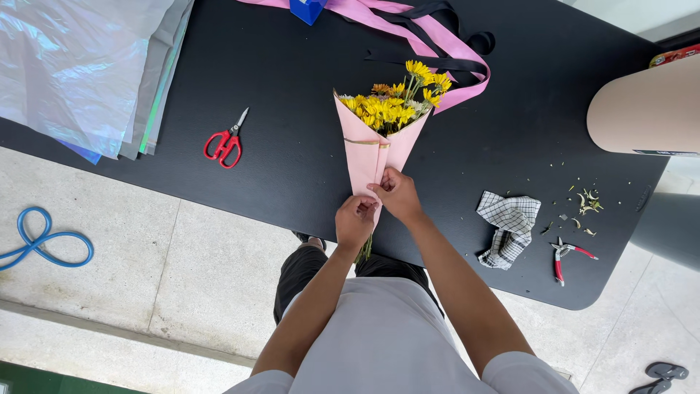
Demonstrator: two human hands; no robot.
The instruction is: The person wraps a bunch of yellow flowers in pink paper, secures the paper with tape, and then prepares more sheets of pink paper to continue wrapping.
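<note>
A bouquet of yellow flowers (397, 98) lies on the black table (292, 87), wrapped in a cone of pink paper (372, 149) with a thin gold edge. Green stems stick out below the cone at the table's near edge. My left hand (355, 221) pinches the narrow lower end of the pink wrap. My right hand (396, 193) grips the same lower end just above it, fingers closed on the paper. Both hands touch each other there.
Red-handled scissors (224, 142) lie to the left. Iridescent and grey wrapping sheets (87, 66) fill the far left. Pink and black ribbons (437, 44) lie behind the bouquet. A checked cloth (508, 226), red pruners (565, 255), stem scraps and a brown paper roll (645, 106) are at right.
</note>
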